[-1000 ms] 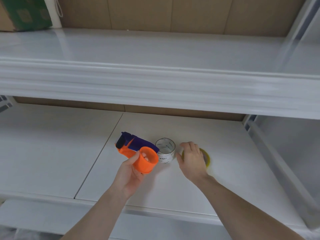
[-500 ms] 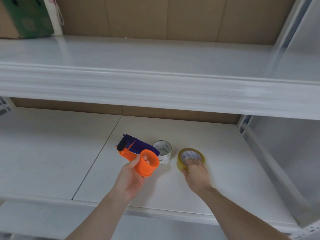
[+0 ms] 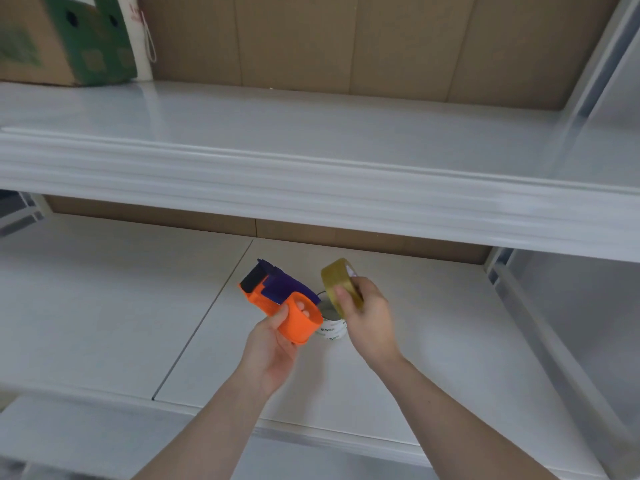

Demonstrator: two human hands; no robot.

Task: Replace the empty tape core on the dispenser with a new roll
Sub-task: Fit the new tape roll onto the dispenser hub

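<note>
Head view – new roll lifted, dispenser in other hand

Left hand [image 3: 273,355] wrapped around orange and purple tape dispenser [image 3: 282,299], held up above lower shelf [image 3: 104,313]; thumb pressed on side of orange hub, fingertips showing through hub opening. Hub bare, nothing mounted on it. Black front end of dispenser pointing up and left.

Right hand [image 3: 369,318] closed on yellowish tape roll [image 3: 341,284] – thumb on outer face, fingers behind, roll tilted on edge and clear of shelf, just right of dispenser hub, not touching it.

Empty white core [image 3: 330,329] standing on lower shelf between and below both hands, partly hidden by hub and right hand; printed markings on side, unreadable. Possibly touching neither hand – blur makes contact hard to judge.

Upper shelf [image 3: 311,188] crossing frame above; cardboard box [image 3: 62,39] with green panel at its far left. Brown backing board behind both shelves.
</note>
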